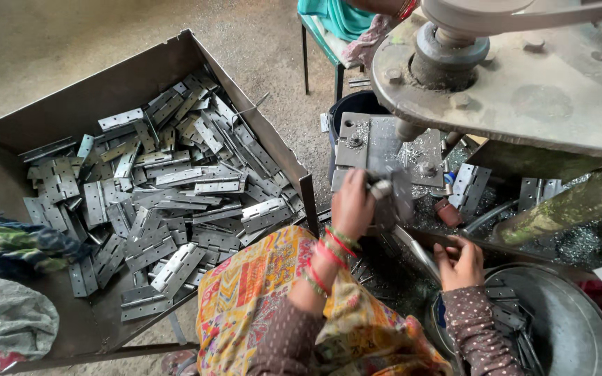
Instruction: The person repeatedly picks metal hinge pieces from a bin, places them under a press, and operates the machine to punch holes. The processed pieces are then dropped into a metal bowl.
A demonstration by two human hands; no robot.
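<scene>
My left hand [352,204], with red and green bangles on the wrist, is closed around a small metal hinge [384,189] and presses it against the grey work plate [377,143] of a drilling machine. My right hand [458,263] lies lower right with its fingers apart. It rests on a dark ledge strewn with metal shavings, just above a round metal basin [573,327] that holds several hinges [506,313]. A long metal strip [412,251] runs beside its thumb.
A large sheet-metal tray [106,83] on the left is full of steel hinges [168,188]. Coloured cloth [15,247] hangs over its left rim. The machine's heavy arm and spindle [447,49] overhang the plate. Loose hinges [469,186] and shavings lie under it. A stool [322,35] stands behind.
</scene>
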